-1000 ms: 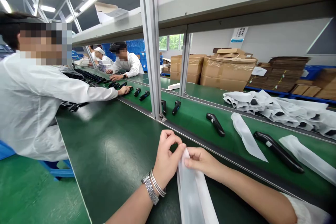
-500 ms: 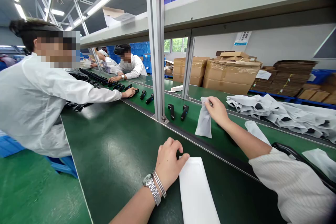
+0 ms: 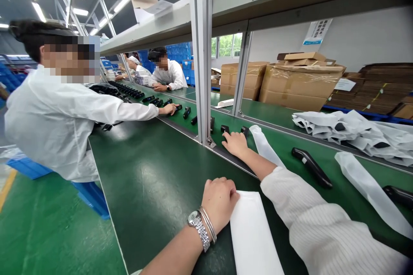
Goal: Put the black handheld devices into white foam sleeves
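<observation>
My left hand point(image 3: 219, 204) is closed with thumb and fingers at the top corner of a flat white pouch point(image 3: 254, 232) on the green table. Over the belt, my right hand point(image 3: 235, 142) reaches with fingers apart between two black handheld devices point(image 3: 225, 129); its fingertips are at the left one, and whether they grip it is hidden. A filled white pouch point(image 3: 265, 146) lies just beyond my right wrist. Nearer on the belt lie a bare black device point(image 3: 311, 166), another white pouch point(image 3: 371, 189) and one more black device at the right edge.
A metal post point(image 3: 201, 51) rises between table and belt, carrying a low shelf point(image 3: 290, 4). White pouches point(image 3: 355, 131) are piled along the belt's far side. At left, a co-worker's hand point(image 3: 169, 109) touches devices on the belt. Cardboard boxes point(image 3: 300, 86) stand behind.
My right hand has let go of the filled white pouch and moved left to the black devices. My left fingers have closed on the flat pouch's corner. The view has shifted.
</observation>
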{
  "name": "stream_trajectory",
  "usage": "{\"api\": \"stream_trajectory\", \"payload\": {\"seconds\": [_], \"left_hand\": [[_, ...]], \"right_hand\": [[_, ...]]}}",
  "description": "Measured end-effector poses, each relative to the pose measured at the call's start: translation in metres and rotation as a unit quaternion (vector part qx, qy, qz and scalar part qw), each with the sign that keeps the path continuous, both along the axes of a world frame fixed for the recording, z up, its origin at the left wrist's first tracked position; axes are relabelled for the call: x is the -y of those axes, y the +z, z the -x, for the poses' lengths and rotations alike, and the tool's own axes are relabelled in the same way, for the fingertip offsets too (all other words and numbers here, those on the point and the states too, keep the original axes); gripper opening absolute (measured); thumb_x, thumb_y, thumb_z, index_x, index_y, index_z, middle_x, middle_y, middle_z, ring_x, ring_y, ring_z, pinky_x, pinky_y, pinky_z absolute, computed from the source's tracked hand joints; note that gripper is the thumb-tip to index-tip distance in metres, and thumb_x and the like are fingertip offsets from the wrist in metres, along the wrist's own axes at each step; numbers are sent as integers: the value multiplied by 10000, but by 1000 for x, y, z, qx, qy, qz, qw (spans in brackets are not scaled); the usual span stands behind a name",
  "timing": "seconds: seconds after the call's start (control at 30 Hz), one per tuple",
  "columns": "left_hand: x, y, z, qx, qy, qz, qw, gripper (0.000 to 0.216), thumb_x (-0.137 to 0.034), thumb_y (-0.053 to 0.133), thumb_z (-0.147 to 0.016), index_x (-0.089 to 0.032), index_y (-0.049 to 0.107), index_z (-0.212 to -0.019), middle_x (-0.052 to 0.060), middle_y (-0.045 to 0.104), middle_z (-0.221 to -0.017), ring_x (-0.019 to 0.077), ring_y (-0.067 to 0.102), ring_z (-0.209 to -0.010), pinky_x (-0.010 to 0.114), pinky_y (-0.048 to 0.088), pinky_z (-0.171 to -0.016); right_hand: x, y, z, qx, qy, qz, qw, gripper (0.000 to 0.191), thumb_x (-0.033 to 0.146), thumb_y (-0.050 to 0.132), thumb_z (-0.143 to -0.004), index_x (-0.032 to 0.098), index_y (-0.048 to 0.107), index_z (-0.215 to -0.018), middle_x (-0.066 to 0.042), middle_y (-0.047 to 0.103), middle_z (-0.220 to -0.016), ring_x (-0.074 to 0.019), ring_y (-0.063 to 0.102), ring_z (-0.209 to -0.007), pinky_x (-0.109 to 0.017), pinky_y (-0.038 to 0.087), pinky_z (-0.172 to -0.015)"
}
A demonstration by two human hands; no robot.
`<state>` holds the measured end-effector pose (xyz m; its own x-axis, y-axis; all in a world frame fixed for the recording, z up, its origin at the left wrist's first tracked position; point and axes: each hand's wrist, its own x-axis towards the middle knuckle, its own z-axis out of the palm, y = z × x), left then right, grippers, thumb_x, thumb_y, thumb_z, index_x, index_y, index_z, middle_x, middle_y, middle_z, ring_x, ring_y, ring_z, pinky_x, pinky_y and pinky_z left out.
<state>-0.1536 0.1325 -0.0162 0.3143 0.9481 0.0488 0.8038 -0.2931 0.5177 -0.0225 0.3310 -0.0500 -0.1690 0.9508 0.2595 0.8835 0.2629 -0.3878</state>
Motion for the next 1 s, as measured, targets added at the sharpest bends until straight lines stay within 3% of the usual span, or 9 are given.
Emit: {"api": "stream_trajectory", "payload": {"seconds": [0.17,0.23,0.33,0.4,0.5,0.57,0.7,0.83,1.0], "left_hand": [[-1,3,6,3,18,11,1000,264,-406,695,-714,-192,556,-783,5,577,-845,191,530,-808,316,322,-730],[0,3,7,-7,7,25,1000,219,-349,704,-702,-188,563,-751,7,573,-848,188,532,-807,317,321,-737],[1,2,5,-14,-20,19,1000,110,-180,589,-766,-173,538,-668,1,562,-806,162,534,-778,309,315,-739],[1,2,4,-12,-24,-4,1000,129,-134,538,-782,-170,519,-660,-1,555,-787,156,532,-765,302,311,-727],[2,5,5,-9,-15,-31,999,124,-166,530,-813,-178,520,-690,-4,552,-784,162,532,-768,297,305,-712],[2,7,7,-6,-3,-31,999,131,-270,597,-804,-187,531,-726,-4,559,-793,175,536,-777,296,305,-706],[1,7,11,-20,-14,8,1000,266,-367,725,-687,-183,533,-693,-11,562,-752,188,539,-754,290,299,-693],[0,5,9,-16,-52,-21,998,190,-198,568,-811,-168,527,-628,-12,562,-728,158,535,-738,293,292,-704],[-2,6,5,-13,-72,-73,995,244,-234,504,-901,-177,590,-681,8,580,-755,161,533,-749,312,291,-715]], "right_hand": [[-1,0,-13,-84,-31,15,996,211,147,437,-859,194,590,-996,-120,603,-1005,-283,600,-933,-462,397,-888],[9,6,-19,-141,-30,11,990,295,168,348,-890,213,516,-1130,-94,601,-1019,-237,625,-878,-404,456,-826],[39,20,-27,-242,-11,-4,970,449,229,296,-911,229,245,-1357,-60,606,-1020,-187,650,-856,-343,504,-784],[68,31,-33,-379,38,-2,925,573,286,411,-881,264,150,-1390,-37,610,-1010,-187,662,-863,-357,515,-807],[114,44,-45,-559,114,30,821,717,316,623,-795,339,203,-1376,-22,605,-1038,-213,668,-898,-419,512,-857],[138,47,-55,-591,126,57,795,753,331,677,-786,367,215,-1379,-33,594,-1101,-221,667,-916,-451,512,-876],[158,39,-73,-607,119,72,782,785,353,715,-788,384,210,-1389,-38,596,-1112,-224,671,-906,-487,518,-889],[159,30,-80,-617,103,86,775,807,357,735,-773,380,212,-1388,-28,598,-1061,-226,682,-871,-495,543,-848],[159,29,-75,-625,108,78,769,921,344,769,-726,389,154,-1410,-20,606,-1022,-231,694,-826,-495,563,-802]]}}
